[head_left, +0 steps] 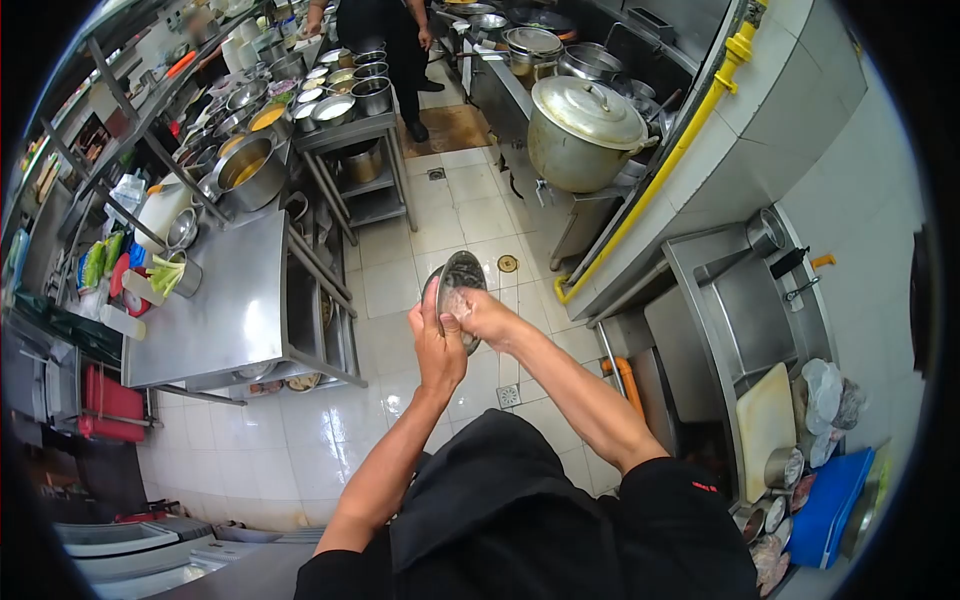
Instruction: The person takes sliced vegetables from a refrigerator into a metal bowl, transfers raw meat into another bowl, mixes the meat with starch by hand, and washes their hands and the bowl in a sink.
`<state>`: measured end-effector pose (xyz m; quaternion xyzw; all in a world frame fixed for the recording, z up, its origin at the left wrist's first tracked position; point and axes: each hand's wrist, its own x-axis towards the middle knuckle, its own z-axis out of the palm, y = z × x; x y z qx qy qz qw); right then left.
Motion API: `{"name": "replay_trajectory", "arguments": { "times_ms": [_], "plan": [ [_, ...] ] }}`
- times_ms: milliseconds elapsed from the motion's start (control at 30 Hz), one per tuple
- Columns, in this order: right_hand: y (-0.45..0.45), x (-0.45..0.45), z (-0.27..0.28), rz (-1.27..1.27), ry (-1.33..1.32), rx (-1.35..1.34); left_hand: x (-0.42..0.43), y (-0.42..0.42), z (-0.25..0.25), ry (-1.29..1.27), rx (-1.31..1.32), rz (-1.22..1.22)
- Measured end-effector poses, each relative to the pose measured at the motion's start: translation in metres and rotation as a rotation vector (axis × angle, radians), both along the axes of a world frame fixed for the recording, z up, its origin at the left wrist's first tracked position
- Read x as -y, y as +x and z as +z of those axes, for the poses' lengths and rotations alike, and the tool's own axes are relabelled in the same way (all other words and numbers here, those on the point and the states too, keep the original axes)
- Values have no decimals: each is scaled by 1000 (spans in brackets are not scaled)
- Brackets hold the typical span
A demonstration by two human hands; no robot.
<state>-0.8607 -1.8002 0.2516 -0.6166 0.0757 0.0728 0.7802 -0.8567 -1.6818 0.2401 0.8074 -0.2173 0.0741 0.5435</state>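
Observation:
In front of my body, above the tiled floor, I hold a round metal bowl (464,268) tilted on its side. My left hand (437,335) grips its left edge, with the thumb toward the inside. My right hand (478,316) is closed at the bowl's inner side and lower rim; something pale and translucent shows by its fingers, too small to make out. A second dark rim shows behind the bowl on the left, partly hidden by my left hand.
A steel worktable (225,310) stands at left, holding a large pot (250,175). A lidded pot (585,130) sits by the stove at upper right. The sink (745,300) and cutting board (766,425) are at right. Another person (385,60) stands in the aisle ahead.

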Motion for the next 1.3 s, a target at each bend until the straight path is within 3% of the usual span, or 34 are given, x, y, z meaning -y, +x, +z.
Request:
{"name": "replay_trajectory", "arguments": {
  "times_ms": [100,133,167,233,300,367,433,467,533,633,700,833,867,967,1033,1100,1133,1167,1233,1300],
  "plan": [
    [13,19,-4,-142,20,-30,11,16,-16,-76,-3,-48],
    [15,21,-6,-246,-165,103,15,25,-27,-219,-209,-99],
    [17,27,-9,-241,-166,101,19,32,-32,-365,-414,-149],
    [23,41,-13,-141,-404,540,21,43,-43,-469,-524,-174],
    [28,52,-10,-141,-253,437,24,51,-46,-594,-749,-210],
    [42,63,-19,-265,-642,510,34,53,-45,-586,-738,-258],
    [44,61,-25,-161,-1070,376,46,52,-38,-523,-726,-227],
    [35,54,-20,-163,-1094,367,53,52,-34,-541,-620,-192],
    [29,52,-17,-163,-1122,352,59,55,-34,-528,-651,-159],
    [33,66,-31,-162,-914,262,72,44,-43,-541,-707,-127],
    [32,78,-40,-211,-938,294,80,41,-53,-411,-618,-96],
    [43,100,-36,-210,-1036,316,83,58,-78,-458,-782,-154],
    [43,102,-21,-161,-1096,343,81,54,-49,-448,-911,-141],
    [48,115,-21,-129,-1001,586,76,64,-40,-492,-880,-107],
    [75,124,-42,-111,-892,493,74,74,-38,-480,-890,-132],
    [92,119,-36,-138,-731,163,80,83,-41,-541,-911,-199],
    [91,103,-33,-178,-921,170,82,88,-42,-545,-916,-204],
    [93,93,-30,-40,-851,339,82,98,-43,-515,-912,-154],
    [108,98,-34,358,-970,208,75,119,-48,-487,-914,-100],
    [113,103,-35,239,-1046,281,65,141,-58,-533,-717,-70]
  ]
}}
